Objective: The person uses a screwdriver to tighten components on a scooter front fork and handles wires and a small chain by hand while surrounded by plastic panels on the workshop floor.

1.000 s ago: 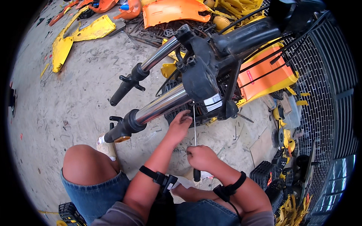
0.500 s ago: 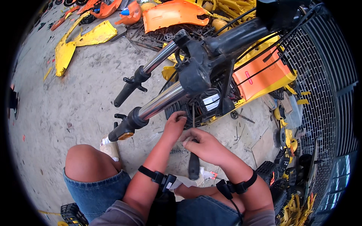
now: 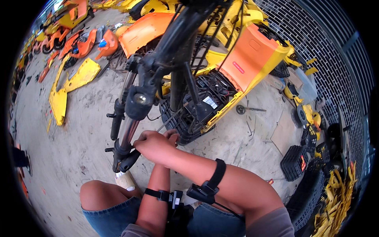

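Observation:
My right hand (image 3: 153, 145) is closed around a screwdriver (image 3: 129, 161) with a thick black handle. Its thin shaft slants up and right toward a black plastic part (image 3: 192, 136) at the lower end of a scooter body. Partly hidden behind the right wrist, my left hand (image 3: 172, 136) has curled fingers close to that part's edge; what they hold, if anything, is hidden. The scooter's front fork (image 3: 128, 132) stands just left of my hands, without a wheel, and the screwdriver handle overlaps its lower leg. A black box with a white label (image 3: 210, 102) sits among cables.
An orange panel with yellow edging (image 3: 248, 55) covers the scooter's far side. A sprocket on a rod (image 3: 241, 109) lies on the concrete. Yellow panels (image 3: 59, 103) lie left, an orange panel (image 3: 144, 31) behind. Black crates (image 3: 293, 162) and a brick wall (image 3: 327, 67) stand right.
My right hand has swung left across my left wrist, and the screwdriver has turned from near upright to slanting, handle down-left. The view has shifted, putting the fork farther left and more upright.

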`<state>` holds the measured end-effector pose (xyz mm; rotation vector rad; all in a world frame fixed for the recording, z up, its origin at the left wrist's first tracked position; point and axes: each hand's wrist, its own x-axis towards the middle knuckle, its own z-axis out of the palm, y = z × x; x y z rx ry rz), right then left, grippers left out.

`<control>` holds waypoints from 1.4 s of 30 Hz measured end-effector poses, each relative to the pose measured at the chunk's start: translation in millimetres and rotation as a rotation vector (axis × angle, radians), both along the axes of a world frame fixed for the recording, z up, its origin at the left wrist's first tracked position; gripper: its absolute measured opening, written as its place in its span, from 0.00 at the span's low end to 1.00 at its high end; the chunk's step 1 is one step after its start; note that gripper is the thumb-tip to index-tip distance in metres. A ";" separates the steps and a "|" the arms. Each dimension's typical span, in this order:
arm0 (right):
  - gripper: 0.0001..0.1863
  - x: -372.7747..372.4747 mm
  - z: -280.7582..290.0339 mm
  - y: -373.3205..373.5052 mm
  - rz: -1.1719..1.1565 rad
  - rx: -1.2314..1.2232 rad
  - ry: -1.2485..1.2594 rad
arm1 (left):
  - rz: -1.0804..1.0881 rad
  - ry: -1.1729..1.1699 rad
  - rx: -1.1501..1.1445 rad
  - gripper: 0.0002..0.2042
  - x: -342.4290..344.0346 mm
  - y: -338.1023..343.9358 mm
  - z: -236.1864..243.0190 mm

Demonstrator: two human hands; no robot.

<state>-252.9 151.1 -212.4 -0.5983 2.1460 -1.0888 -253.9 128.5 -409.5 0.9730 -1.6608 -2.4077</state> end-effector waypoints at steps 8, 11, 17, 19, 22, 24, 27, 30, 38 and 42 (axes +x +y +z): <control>0.18 -0.2 -34.1 48.4 -0.009 -0.086 -0.112 | 0.102 0.127 0.109 0.15 8.2 -13.1 3.8; 0.24 3.2 23.5 86.9 -0.218 -0.013 -0.443 | 0.143 0.099 0.176 0.15 2.1 -17.2 4.6; 0.34 26.2 52.2 123.1 -0.181 0.153 -0.285 | 0.103 0.080 0.147 0.15 -11.1 -7.4 10.7; 0.36 24.9 51.9 126.3 -0.188 0.181 -0.297 | 0.097 0.114 0.123 0.15 -16.5 0.6 13.5; 0.36 14.2 43.6 130.5 -0.225 0.176 -0.334 | 0.063 0.144 0.091 0.15 -18.4 8.9 19.1; 0.35 9.9 34.2 140.0 -0.148 0.213 -0.149 | 0.031 0.139 0.064 0.15 -15.7 10.5 23.2; 0.34 -5.7 34.8 150.5 -0.008 0.278 0.011 | 0.050 0.135 0.035 0.14 -16.2 4.3 20.0; 0.32 -15.4 50.6 144.8 0.065 0.316 -0.008 | 0.066 0.109 0.043 0.14 -13.0 -3.1 18.0; 0.32 -27.9 60.4 139.3 0.254 0.431 0.204 | 0.055 0.136 0.030 0.13 -11.7 4.8 13.8; 0.32 -31.4 59.5 144.6 0.321 0.451 0.271 | 0.046 0.129 0.014 0.13 -10.7 6.5 13.1</control>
